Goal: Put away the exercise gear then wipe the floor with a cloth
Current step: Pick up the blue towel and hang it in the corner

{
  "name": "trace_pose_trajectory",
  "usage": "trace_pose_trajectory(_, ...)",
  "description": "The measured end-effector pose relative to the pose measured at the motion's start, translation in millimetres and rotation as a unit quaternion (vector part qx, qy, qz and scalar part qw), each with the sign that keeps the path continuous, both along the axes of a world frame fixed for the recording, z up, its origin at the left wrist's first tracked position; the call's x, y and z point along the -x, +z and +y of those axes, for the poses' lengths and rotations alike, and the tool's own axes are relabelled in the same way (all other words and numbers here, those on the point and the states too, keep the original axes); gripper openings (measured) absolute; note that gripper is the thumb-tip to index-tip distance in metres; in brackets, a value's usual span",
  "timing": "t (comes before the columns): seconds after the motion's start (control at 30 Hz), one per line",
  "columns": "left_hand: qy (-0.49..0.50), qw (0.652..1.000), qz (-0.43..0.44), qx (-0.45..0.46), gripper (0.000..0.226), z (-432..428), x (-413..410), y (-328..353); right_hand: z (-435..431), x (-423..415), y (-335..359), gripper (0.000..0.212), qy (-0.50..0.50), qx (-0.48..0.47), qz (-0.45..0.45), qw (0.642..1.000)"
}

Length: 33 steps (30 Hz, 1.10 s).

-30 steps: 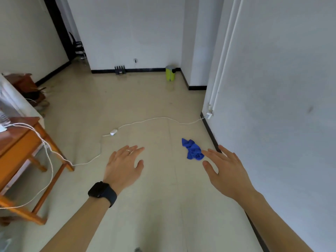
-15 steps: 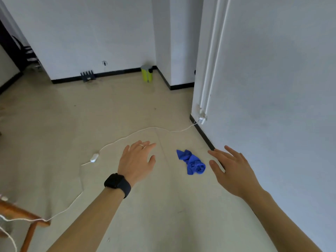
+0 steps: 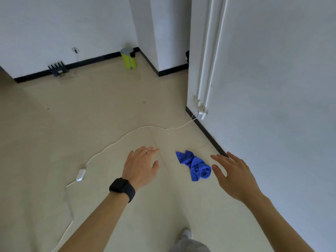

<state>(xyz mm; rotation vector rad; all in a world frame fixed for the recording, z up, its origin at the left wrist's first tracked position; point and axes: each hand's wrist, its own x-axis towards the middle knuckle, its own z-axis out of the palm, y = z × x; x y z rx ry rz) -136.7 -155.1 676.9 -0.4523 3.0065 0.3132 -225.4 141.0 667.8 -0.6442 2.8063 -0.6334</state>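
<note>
Between the spread left hand [image 3: 141, 167] and spread right hand [image 3: 234, 176], a cloth [image 3: 195, 165] lies on the floor [image 3: 91, 115]. It is bright blue and crumpled.

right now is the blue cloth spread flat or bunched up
Bunched up. The blue cloth lies on the floor in a crumpled, twisted heap with folds, not flat. Neither hand touches it.

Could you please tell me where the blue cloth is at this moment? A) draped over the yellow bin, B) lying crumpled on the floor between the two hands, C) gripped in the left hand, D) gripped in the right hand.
B: the blue cloth lies crumpled on the floor, seen between the open left hand and the open right hand, and neither hand holds it.
</note>
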Motion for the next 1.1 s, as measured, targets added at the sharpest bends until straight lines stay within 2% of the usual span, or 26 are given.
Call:
trace_pose_trajectory(0.23, -0.041, 0.996, -0.070, -0.030, 0.049, -41, 117, -46, -49, 83, -40, 0.045, -0.028, -0.052, -0.064, 0.996)
trace_pose_trajectory(0.5, -0.163, 0.968, -0.188, -0.030, 0.051, -89, 266, -141, -117, 164, -117, 0.048, -0.084, -0.111, -0.165, 0.976)
trace_pose_trajectory(0.77, -0.321, 0.902, -0.290, 0.008, 0.052, -144, 393, -238, -173, 232, -210, 0.049, -0.221, -0.123, -0.286, 0.924)
trace_pose_trajectory(0.87, -0.354, 0.883, -0.309, 0.026, 0.052, -156, 428, -287, -191, 255, -253, 0.048, -0.280, -0.091, -0.317, 0.902)
trace_pose_trajectory(1.1, -0.357, 0.871, -0.337, 0.026, 0.052, -164, 463, -440, -220, 295, -407, 0.049, -0.366, -0.021, -0.384, 0.847)
